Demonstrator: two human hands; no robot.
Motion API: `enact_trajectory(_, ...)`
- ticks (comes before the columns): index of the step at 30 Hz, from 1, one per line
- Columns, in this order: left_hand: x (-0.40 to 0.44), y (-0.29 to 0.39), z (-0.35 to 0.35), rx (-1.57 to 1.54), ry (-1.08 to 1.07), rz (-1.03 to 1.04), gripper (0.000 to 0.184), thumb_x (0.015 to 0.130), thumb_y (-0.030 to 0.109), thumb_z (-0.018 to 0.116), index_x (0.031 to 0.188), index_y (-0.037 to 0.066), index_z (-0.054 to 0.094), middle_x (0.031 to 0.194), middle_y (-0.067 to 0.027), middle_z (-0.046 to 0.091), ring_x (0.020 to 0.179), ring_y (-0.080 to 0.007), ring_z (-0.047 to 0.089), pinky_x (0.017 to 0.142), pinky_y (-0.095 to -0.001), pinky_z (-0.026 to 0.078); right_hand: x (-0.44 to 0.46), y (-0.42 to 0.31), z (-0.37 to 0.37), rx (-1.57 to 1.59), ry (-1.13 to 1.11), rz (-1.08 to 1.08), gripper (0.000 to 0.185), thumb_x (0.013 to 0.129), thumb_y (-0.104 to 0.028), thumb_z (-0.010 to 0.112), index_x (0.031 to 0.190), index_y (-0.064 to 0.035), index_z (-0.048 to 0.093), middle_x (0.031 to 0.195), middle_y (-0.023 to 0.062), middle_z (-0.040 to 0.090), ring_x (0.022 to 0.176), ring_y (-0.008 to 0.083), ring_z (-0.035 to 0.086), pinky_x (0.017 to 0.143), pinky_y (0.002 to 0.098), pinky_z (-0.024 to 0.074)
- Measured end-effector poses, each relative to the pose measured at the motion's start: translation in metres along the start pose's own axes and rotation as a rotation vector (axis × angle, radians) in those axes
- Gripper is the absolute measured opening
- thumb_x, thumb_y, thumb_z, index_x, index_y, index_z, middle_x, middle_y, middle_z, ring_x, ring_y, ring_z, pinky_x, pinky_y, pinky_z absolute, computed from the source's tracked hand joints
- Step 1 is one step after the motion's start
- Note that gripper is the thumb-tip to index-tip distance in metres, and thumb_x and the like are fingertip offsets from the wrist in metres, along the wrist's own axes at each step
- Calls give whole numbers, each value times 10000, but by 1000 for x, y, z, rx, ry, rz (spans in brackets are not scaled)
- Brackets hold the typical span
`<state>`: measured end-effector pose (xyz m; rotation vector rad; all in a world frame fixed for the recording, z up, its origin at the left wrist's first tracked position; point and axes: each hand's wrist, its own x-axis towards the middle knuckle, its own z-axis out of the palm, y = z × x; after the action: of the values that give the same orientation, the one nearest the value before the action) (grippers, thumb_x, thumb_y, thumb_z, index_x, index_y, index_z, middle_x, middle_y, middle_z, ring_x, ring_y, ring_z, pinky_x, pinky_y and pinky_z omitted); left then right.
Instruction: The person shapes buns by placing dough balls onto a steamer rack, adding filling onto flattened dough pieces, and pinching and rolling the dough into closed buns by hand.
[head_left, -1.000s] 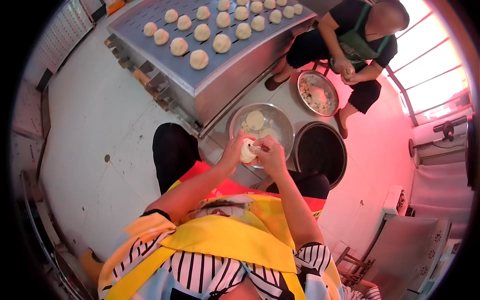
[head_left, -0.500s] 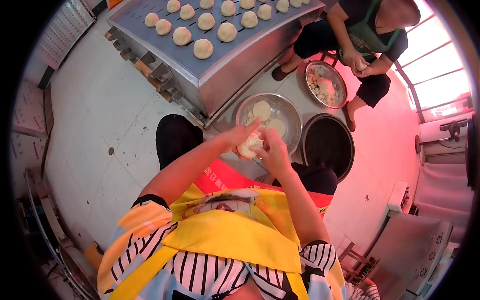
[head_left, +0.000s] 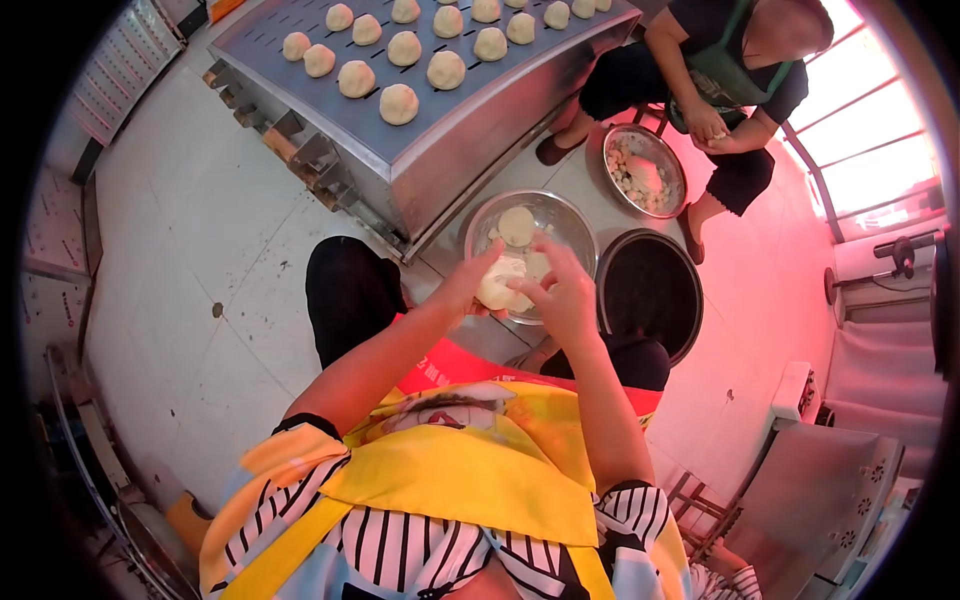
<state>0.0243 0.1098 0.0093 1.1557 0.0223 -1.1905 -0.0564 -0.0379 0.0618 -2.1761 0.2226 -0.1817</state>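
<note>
A pale round dough bun [head_left: 500, 285] rests in my left hand [head_left: 465, 285], whose fingers curl round its left side and underside. Beside it on the right is my right hand [head_left: 563, 295], its thumb and fingers spread apart at the bun's edge. Both hands are over the near rim of a steel bowl [head_left: 586, 235], in which a flat dough round [head_left: 516, 226] and small pieces lie. Several shaped buns [head_left: 398, 104] stand in rows on a slotted metal tabletop [head_left: 300, 80].
A co-worker [head_left: 735, 80] in a green apron sits at the upper right, hands together, behind a steel basin [head_left: 645, 171] of dough pieces. A black round tub [head_left: 650, 295] stands right of my bowl. A metal cabinet [head_left: 810, 490] is at the lower right.
My right hand's fingers have come off the bun's top and spread apart. The gathered folds seen on the bun half a second ago now look smoother. My left hand still holds it.
</note>
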Motion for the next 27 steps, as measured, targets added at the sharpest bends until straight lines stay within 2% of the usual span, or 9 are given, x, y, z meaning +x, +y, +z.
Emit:
enact_trajectory(2, 6, -4, 1, 8, -68, 7, 593, 894, 639, 413, 1123, 110, 553, 836, -38, 660, 616, -147, 647, 471, -231, 462, -2, 10, 4, -63, 131, -77, 558, 742, -220, 742, 1234, -44, 548, 1099, 152, 623, 815, 273, 642, 745, 343, 497)
enact_trajectory(5, -2, -7, 14, -28, -111, 86, 583, 894, 624, 439, 1105, 92, 554, 924, -33, 642, 743, -139, 649, 560, -256, 517, -18, 10, 30, -10, 75, -45, 487, 765, -228, 716, 1179, -11, 578, 1051, 169, 637, 873, 315, 644, 789, 362, 490)
enact_trajectory(9, 11, -22, 26, -131, -45, 5, 557, 906, 591, 460, 1158, 100, 531, 1036, -21, 598, 880, -124, 630, 651, -285, 546, -26, 33, 52, 228, 167, 56, 322, 847, -210, 615, 1071, 21, 625, 935, 172, 655, 849, 239, 642, 767, 337, 489)
enact_trajectory(12, 13, -24, 29, -151, -87, 118, 523, 920, 577, 444, 1179, 128, 517, 1042, -23, 595, 884, -128, 633, 674, -308, 553, -14, 47, 47, 406, 233, 69, 257, 883, -183, 556, 1020, 14, 650, 869, 125, 659, 816, 178, 618, 746, 309, 484)
enact_trajectory(15, 7, -19, 40, -252, -74, 271, 520, 923, 589, 421, 1185, 148, 511, 1037, -18, 600, 881, -131, 635, 667, -314, 555, -7, 32, 38, 668, 319, 171, 223, 893, -171, 544, 984, -6, 663, 860, 50, 645, 793, 137, 596, 745, 280, 479)
enact_trajectory(18, -13, -6, 43, -231, -39, 223, 511, 925, 586, 418, 1165, 149, 530, 1009, -12, 610, 870, -130, 634, 647, -303, 553, -9, 14, 29, 501, 190, -44, 229, 882, -177, 576, 1010, -2, 648, 889, 57, 651, 809, 123, 593, 759, 276, 481)
enact_trajectory(21, -1, -13, 37, -233, -103, 112, 504, 927, 581, 418, 1142, 145, 551, 1019, -16, 610, 873, -129, 635, 618, -296, 548, -13, 24, 30, 507, 91, 60, 289, 853, -184, 623, 1085, -12, 623, 927, 59, 651, 841, 129, 599, 777, 278, 484)
enact_trajectory(24, 5, -15, 49, -234, 92, 279, 519, 917, 605, 408, 1087, 142, 571, 951, -19, 632, 786, -133, 650, 523, -284, 525, -8, 28, 36, 454, 177, 54, 342, 831, -176, 653, 1132, -19, 609, 959, 71, 656, 857, 133, 610, 765, 272, 492)
enact_trajectory(27, -6, 1, 42, -157, 2, 109, 562, 894, 650, 398, 1055, 140, 570, 867, -16, 646, 678, -136, 651, 441, -275, 491, -5, 1, 21, 595, 77, 80, 305, 839, -170, 645, 1101, -14, 633, 940, 85, 665, 843, 130, 619, 740, 265, 502)
